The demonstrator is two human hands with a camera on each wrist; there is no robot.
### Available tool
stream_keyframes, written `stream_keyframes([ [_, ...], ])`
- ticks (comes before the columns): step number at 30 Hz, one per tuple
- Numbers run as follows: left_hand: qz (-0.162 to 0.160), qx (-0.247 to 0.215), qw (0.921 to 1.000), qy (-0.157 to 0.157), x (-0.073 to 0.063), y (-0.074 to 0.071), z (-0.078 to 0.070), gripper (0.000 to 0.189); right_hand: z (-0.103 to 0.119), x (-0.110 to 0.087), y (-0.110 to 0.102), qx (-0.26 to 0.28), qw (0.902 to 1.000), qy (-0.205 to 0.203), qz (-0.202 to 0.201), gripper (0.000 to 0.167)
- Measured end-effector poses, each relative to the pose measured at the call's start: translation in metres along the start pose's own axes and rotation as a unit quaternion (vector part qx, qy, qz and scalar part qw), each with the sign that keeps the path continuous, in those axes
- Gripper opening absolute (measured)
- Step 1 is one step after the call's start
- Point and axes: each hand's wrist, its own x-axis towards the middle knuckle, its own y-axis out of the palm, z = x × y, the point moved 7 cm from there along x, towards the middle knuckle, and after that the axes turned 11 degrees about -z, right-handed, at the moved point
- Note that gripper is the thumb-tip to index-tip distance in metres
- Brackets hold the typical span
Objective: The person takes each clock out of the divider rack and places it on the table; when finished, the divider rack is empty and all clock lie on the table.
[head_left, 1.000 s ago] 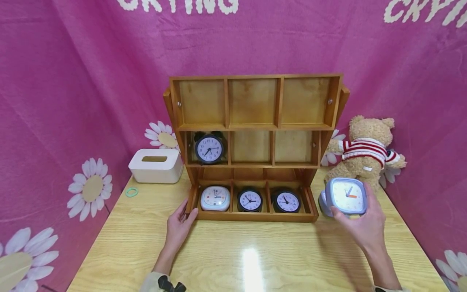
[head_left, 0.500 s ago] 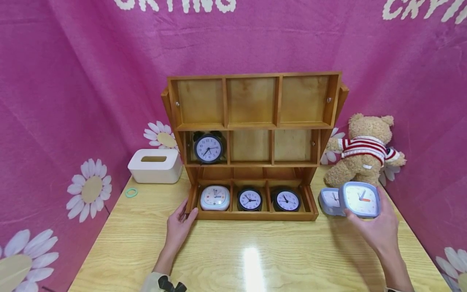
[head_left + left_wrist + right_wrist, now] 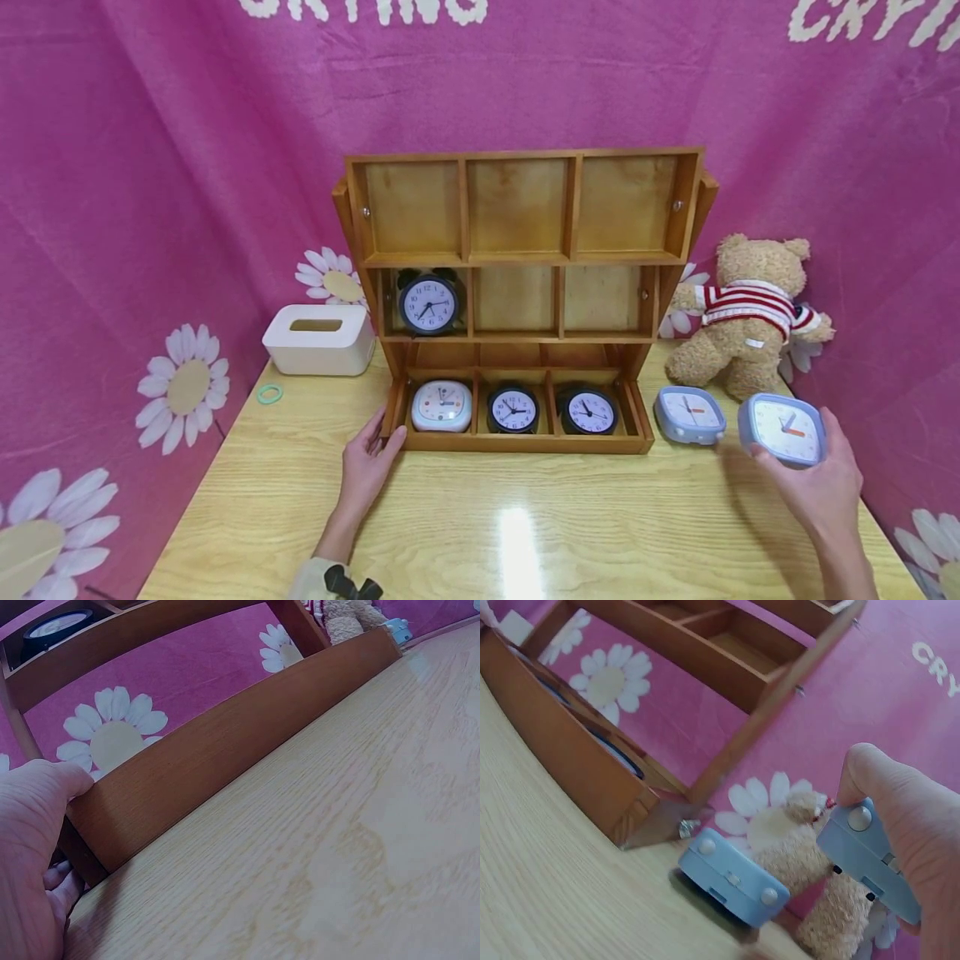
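My right hand (image 3: 825, 487) holds a blue square alarm clock (image 3: 786, 429) at the right, its white face turned up toward me. The thumb lies at the clock's near edge, the fingers along its far right side. A second blue alarm clock (image 3: 690, 415) stands on the table just left of it; both show again in the right wrist view. At the lower left corner of the wooden shelf (image 3: 517, 443), my left hand (image 3: 367, 467) grips the frame, thumb over the front board (image 3: 202, 750) and fingers round the side. The bottom row holds a white alarm clock (image 3: 442, 407) and two black ones.
A black twin-bell alarm clock (image 3: 429, 305) sits in the shelf's middle row, left compartment. Behind the blue clocks a teddy bear (image 3: 750, 317) leans against the pink curtain. On the left stand a white tissue box (image 3: 318, 354) and a green ring (image 3: 269, 394).
My right hand has carried the held blue clock right and toward me, away from the other blue clock, which now shows fully. The left hand has stayed on the shelf corner.
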Motion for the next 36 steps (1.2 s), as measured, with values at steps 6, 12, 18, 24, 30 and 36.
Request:
stream_keyframes([
  [6,-0.001,0.000,1.0000,0.001,0.000,0.001,0.000,0.062,-0.020,0.006,0.001,-0.019,0.9995,0.017,0.018,0.102],
  [12,-0.003,0.002,1.0000,0.005,0.000,0.001,0.000,0.062,-0.040,0.010,0.010,-0.042,0.9974,0.031,0.050,0.103],
  [18,-0.004,-0.005,1.0000,0.007,0.000,0.001,0.000,0.062,-0.058,0.011,0.024,-0.046,0.9947,0.020,0.090,0.104],
  [24,-0.002,-0.006,1.0000,0.001,0.000,0.001,0.001,0.062,-0.067,0.011,0.031,-0.049,0.9931,0.001,0.106,0.103],
  [30,0.001,-0.014,0.9999,0.000,0.000,0.002,-0.001,0.062,-0.070,0.013,0.035,-0.048,0.9908,0.001,0.126,0.102],
  [36,-0.003,-0.006,1.0000,0.007,0.000,0.002,-0.001,0.062,-0.072,0.016,0.035,-0.042,0.9855,-0.014,0.164,0.102],
])
